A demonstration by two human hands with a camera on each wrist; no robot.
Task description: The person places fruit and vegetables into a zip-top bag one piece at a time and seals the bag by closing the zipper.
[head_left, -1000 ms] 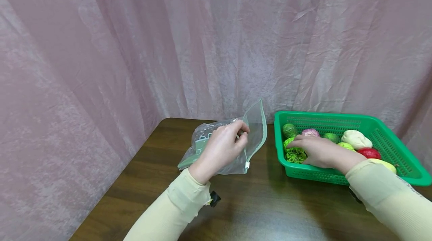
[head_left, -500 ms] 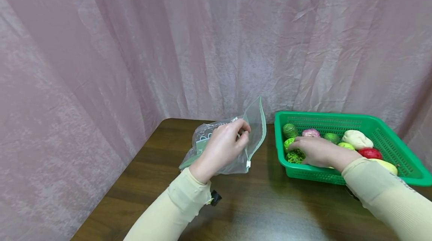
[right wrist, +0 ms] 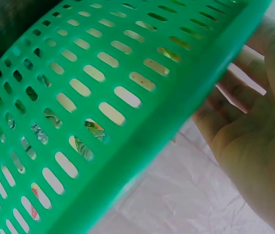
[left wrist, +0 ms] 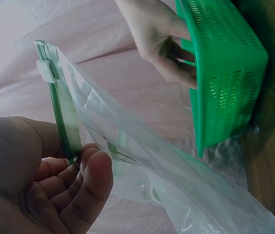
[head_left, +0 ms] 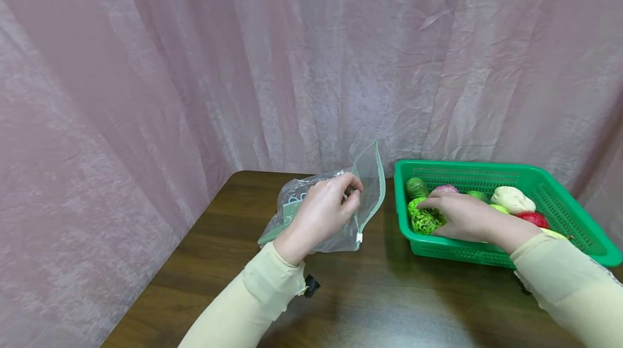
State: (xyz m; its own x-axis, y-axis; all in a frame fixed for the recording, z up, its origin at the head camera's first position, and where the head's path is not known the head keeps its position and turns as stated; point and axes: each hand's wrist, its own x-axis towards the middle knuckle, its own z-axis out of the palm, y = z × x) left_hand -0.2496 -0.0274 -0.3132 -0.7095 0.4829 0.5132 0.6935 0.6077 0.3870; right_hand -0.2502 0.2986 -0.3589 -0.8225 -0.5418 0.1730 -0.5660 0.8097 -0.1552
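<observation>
My left hand pinches the green-edged mouth of a clear plastic slider zip bag. In the left wrist view, the bag's green edge stands between thumb and fingers, with the white slider at its end. The bag gapes to the right, its body lying on the table. My right hand reaches over the near rim of the green plastic basket, fingers spread loosely beside a frilly green lettuce-like vegetable. In the right wrist view, the basket's rim hides its fingertips.
Also in the basket lie a dark green round vegetable, a purple-white one, a white lumpy one and a red one. Wooden table lies in front; a pink curtain hangs behind.
My right hand has shifted slightly to the right, so more of the frilly green vegetable shows. The left hand keeps its hold on the bag, nearly still.
</observation>
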